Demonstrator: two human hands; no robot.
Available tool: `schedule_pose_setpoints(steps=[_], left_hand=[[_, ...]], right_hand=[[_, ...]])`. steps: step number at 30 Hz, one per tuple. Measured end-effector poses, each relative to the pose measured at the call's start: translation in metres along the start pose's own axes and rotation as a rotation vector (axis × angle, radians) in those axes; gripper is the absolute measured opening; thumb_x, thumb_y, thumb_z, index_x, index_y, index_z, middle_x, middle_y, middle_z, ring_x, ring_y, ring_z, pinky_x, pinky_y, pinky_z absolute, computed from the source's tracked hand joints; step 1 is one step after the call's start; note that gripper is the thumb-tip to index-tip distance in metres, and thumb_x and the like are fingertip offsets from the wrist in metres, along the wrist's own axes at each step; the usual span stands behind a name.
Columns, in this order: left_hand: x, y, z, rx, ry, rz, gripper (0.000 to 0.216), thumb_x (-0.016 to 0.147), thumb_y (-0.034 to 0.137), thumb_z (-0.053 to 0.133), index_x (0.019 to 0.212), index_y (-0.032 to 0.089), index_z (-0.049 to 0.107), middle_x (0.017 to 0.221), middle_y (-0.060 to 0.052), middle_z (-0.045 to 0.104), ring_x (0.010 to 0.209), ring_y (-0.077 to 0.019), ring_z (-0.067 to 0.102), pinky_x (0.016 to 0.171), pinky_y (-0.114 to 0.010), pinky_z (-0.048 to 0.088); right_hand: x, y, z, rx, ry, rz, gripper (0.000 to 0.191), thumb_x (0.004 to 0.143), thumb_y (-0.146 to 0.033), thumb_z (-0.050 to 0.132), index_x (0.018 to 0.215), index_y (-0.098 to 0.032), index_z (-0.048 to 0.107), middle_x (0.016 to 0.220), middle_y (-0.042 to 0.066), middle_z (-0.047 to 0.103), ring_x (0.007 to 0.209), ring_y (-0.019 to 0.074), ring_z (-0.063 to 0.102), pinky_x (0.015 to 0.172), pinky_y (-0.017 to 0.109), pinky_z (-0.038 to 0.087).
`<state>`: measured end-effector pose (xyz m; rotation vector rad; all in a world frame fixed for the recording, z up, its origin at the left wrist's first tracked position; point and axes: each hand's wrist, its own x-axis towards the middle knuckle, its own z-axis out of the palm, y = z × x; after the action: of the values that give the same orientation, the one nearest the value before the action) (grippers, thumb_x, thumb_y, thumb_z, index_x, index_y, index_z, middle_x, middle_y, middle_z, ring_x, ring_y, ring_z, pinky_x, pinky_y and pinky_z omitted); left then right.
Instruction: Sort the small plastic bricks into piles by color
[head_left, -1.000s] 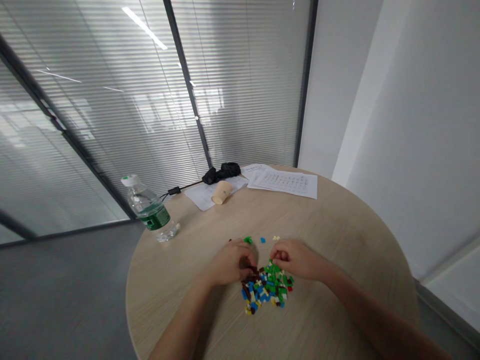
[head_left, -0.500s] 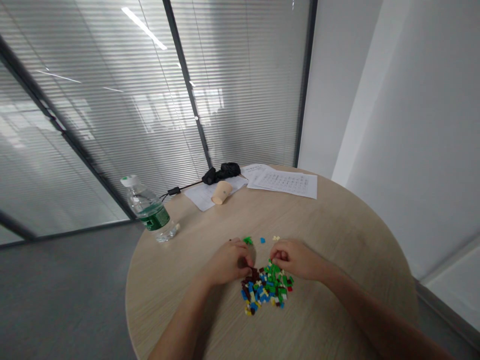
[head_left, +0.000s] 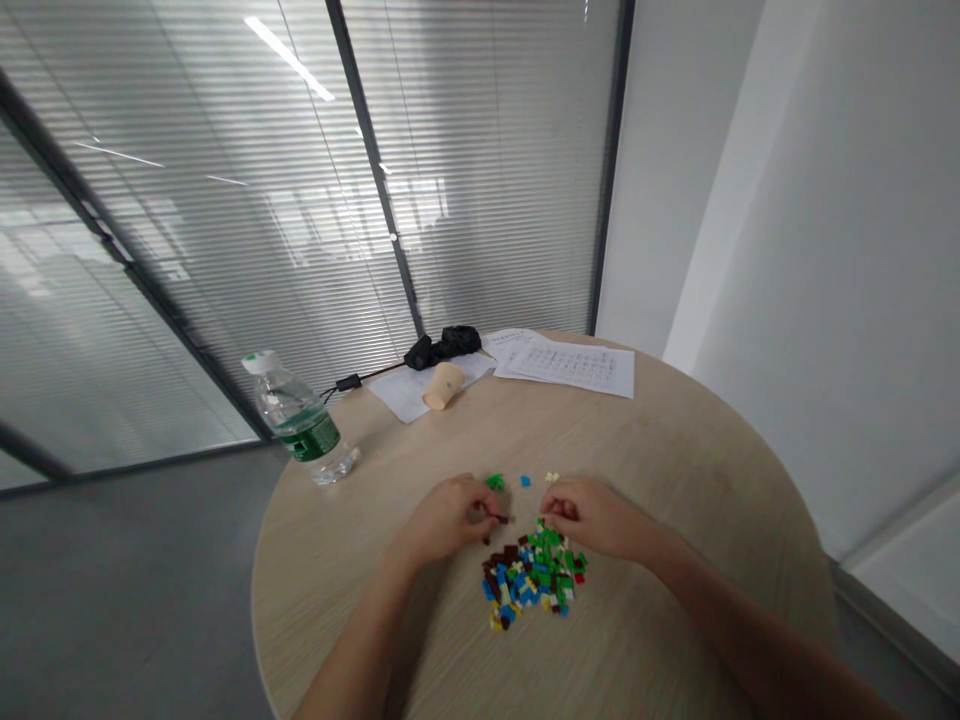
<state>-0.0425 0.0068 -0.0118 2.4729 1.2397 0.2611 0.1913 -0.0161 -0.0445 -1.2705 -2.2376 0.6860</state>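
Note:
My left hand [head_left: 446,520] is pinched on a small dark brown plastic brick [head_left: 499,518] just above the top edge of a heap of mini building bricks [head_left: 532,578]. The heap mixes green, blue, brown, yellow, white and red pieces on a round pale wood table [head_left: 675,470]. My right hand [head_left: 592,518] rests with curled fingers at the heap's upper right; its fingertips hide whether it holds a piece. Beyond my hands lie a green brick [head_left: 495,482], a blue brick [head_left: 526,481] and a cream brick [head_left: 552,477].
At the table's far side are a tipped-over plastic water bottle [head_left: 300,425], a tipped-over paper cup [head_left: 443,386], printed papers [head_left: 564,366], a black bundle [head_left: 442,346] and a dark cable [head_left: 347,382]. Glass partitions with blinds stand behind the table; grey floor surrounds it.
My left hand has risen off the heap and drawn slightly left, and a dark brown brick now shows between its fingertips. My right hand has barely moved.

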Motion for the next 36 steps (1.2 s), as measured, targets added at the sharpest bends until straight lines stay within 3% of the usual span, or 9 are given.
schedule_pose_setpoints(steps=[7,10,17,26,36], left_hand=[[-0.005,-0.023,-0.017,0.115,0.175,-0.237,0.021,0.081,0.024,0.052,0.090,0.021,0.071,0.089,-0.005,0.068,0.081,-0.0177,0.060,0.074,-0.026,0.043],[-0.007,-0.030,-0.019,0.179,0.204,-0.275,0.021,0.082,0.023,0.051,0.087,0.021,0.072,0.084,-0.005,0.069,0.083,-0.0193,0.060,0.073,-0.027,0.042],[-0.006,-0.035,-0.013,0.181,0.203,-0.343,0.019,0.077,0.018,0.055,0.085,0.022,0.071,0.089,-0.004,0.069,0.087,-0.0185,0.060,0.075,-0.026,0.041],[-0.007,-0.035,-0.013,0.211,0.189,-0.431,0.016,0.079,0.024,0.055,0.087,0.021,0.069,0.088,-0.006,0.067,0.082,-0.0187,0.060,0.067,-0.025,0.039],[-0.007,-0.038,-0.011,0.231,0.179,-0.400,0.015,0.079,0.024,0.054,0.084,0.021,0.068,0.088,-0.006,0.067,0.087,-0.0206,0.059,0.068,-0.026,0.039]], right_hand=[[0.000,-0.001,-0.001,-0.026,-0.006,0.002,0.009,0.076,-0.018,0.057,0.076,-0.017,0.065,0.068,0.001,0.061,0.060,0.0105,0.051,0.055,0.021,0.034],[0.000,-0.002,-0.002,-0.024,-0.011,0.008,0.010,0.077,-0.019,0.056,0.077,-0.017,0.066,0.069,0.001,0.062,0.060,0.0109,0.052,0.056,0.021,0.034],[-0.001,-0.003,-0.004,-0.049,-0.003,0.012,0.010,0.077,-0.021,0.057,0.077,-0.017,0.066,0.069,0.001,0.062,0.062,0.0114,0.052,0.058,0.022,0.035],[-0.001,-0.002,-0.003,-0.074,-0.015,-0.017,0.010,0.078,-0.019,0.057,0.079,-0.018,0.067,0.071,0.001,0.062,0.063,0.0114,0.053,0.059,0.021,0.036],[0.000,0.001,0.000,-0.099,-0.051,-0.134,0.019,0.083,-0.017,0.053,0.086,-0.020,0.071,0.084,0.005,0.064,0.074,0.0143,0.057,0.067,0.023,0.039]])
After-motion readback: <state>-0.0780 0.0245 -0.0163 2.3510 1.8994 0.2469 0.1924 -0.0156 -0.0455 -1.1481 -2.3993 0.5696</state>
